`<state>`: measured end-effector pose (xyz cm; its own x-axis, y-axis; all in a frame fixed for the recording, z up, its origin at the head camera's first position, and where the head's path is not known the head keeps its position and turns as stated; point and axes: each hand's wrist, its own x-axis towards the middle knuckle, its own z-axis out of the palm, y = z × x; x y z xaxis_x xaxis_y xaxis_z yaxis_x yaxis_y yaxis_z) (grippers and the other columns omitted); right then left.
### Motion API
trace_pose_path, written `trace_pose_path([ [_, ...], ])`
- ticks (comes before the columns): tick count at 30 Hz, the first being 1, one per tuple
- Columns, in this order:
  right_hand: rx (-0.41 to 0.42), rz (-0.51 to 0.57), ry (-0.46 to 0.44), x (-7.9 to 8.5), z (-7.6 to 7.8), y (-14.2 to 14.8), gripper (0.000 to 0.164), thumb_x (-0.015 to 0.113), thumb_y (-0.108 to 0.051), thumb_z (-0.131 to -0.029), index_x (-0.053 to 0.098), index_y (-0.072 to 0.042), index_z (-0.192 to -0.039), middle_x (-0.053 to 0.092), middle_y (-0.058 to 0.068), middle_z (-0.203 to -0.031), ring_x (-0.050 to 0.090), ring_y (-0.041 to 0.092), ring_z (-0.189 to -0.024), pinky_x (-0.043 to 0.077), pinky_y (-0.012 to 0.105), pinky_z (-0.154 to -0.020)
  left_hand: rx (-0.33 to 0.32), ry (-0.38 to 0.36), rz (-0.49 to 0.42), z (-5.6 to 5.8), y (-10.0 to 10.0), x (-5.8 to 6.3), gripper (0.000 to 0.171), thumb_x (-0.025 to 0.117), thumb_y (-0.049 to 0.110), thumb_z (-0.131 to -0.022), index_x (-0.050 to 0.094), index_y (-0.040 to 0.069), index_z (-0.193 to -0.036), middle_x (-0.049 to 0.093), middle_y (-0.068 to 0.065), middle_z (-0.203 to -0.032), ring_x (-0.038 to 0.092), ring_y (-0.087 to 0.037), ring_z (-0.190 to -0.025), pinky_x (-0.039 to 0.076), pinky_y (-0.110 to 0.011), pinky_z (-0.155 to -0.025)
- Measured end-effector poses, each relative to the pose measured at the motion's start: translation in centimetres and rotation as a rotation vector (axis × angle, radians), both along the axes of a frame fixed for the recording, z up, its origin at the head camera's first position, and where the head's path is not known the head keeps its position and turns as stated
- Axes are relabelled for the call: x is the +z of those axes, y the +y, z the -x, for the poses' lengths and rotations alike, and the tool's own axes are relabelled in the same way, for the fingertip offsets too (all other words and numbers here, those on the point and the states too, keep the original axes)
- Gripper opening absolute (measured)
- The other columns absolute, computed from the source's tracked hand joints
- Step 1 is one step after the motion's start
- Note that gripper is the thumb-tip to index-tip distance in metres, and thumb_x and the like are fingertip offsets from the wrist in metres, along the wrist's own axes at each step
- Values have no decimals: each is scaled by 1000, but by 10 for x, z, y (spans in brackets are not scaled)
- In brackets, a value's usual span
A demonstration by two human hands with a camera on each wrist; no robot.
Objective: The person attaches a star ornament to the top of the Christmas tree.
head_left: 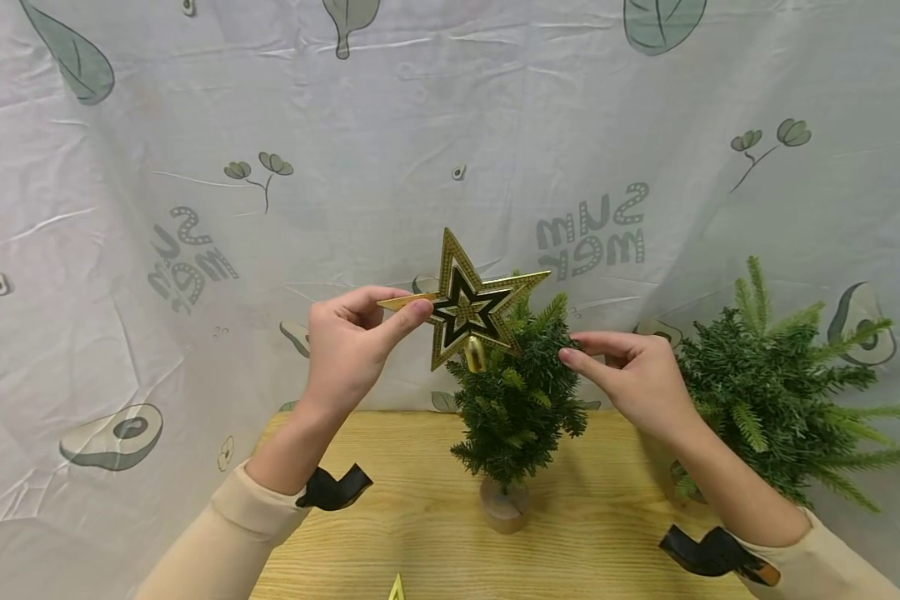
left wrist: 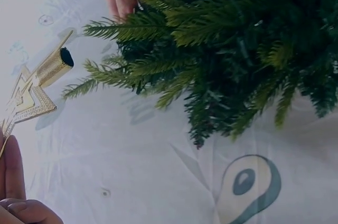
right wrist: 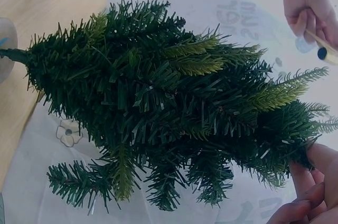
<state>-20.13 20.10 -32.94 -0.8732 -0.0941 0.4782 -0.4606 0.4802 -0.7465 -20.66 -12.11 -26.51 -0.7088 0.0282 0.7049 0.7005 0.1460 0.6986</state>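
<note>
My left hand [head_left: 348, 346] pinches one point of a gold star tree topper [head_left: 465, 312] between thumb and fingers. The star is in front of and slightly left of the top of a small artificial Christmas tree [head_left: 513, 421]. Its short tubular socket [left wrist: 57, 67] appears apart from the branches in the left wrist view. On the tree's other side, my right hand [head_left: 637, 375] pinches a branch tip near the top, seen closer in the right wrist view, where the right fingers [right wrist: 323, 156] meet the needles. The tree stands upright on a round wooden base [head_left: 504, 508].
A second, bushier artificial tree [head_left: 772, 408] stands at the right. At the front edge of view, a gold pointed piece [head_left: 397, 588] lies on the wooden table [head_left: 375, 492]. Behind hangs a pale printed cloth [head_left: 420, 150] with leaves and avocados.
</note>
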Motion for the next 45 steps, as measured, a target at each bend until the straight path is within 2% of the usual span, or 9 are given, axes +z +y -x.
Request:
trace_pose_path([
  [7, 2, 5, -7, 0, -1, 0, 28, 81, -27, -94, 79, -15, -120, 44, 2, -57, 36, 21, -50, 32, 34, -47, 11, 31, -17, 11, 10, 17, 11, 88, 18, -87, 84, 11, -94, 34, -7, -51, 28, -17, -48, 29, -29, -54],
  [12, -4, 1, -9, 1, -2, 0, 28, 80, -28, -95, 80, -15, -120, 44, 2, -57, 36, 20, -51, 32, 34, -48, 9, 55, -42, 21, 17, 26, 13, 88, 18, -87, 84, 9, -94, 35, -8, -51, 28, -16, -48, 30, -28, -53],
  [25, -5, 3, -20, 0, -2, 0, 29, 80, -29, -95, 79, -14, -120, 46, 3, -58, 36, 21, -51, 33, 34, -48, 18, 123, -84, 41, 33, 40, 16, 89, 19, -86, 84, 7, -96, 34, -9, -51, 27, -17, -48, 32, -29, -55],
  [34, -2, 7, -18, 0, -2, 0, 29, 80, -28, -95, 79, -13, -120, 47, 3, -58, 36, 20, -51, 33, 34, -48, 21, 144, -103, 45, 42, 56, 17, 89, 18, -86, 84, 7, -98, 40, -4, -50, 29, -16, -48, 35, -28, -56],
  [40, -7, 10, -23, 0, -1, 0, 30, 80, -28, -95, 79, -13, -120, 51, 5, -59, 35, 20, -52, 32, 34, -49, 0, 115, -115, 49, 47, 60, 15, 90, 17, -85, 84, 8, -96, 55, -4, -56, 26, -14, -49, 31, -27, -54],
  [45, -4, 9, -23, 1, -1, 0, 29, 80, -28, -95, 79, -13, -120, 52, 5, -59, 35, 20, -52, 32, 34, -49, -10, 115, -91, 52, 49, 59, 16, 90, 17, -84, 84, 7, -95, 47, -5, -52, 26, -15, -48, 31, -27, -54],
])
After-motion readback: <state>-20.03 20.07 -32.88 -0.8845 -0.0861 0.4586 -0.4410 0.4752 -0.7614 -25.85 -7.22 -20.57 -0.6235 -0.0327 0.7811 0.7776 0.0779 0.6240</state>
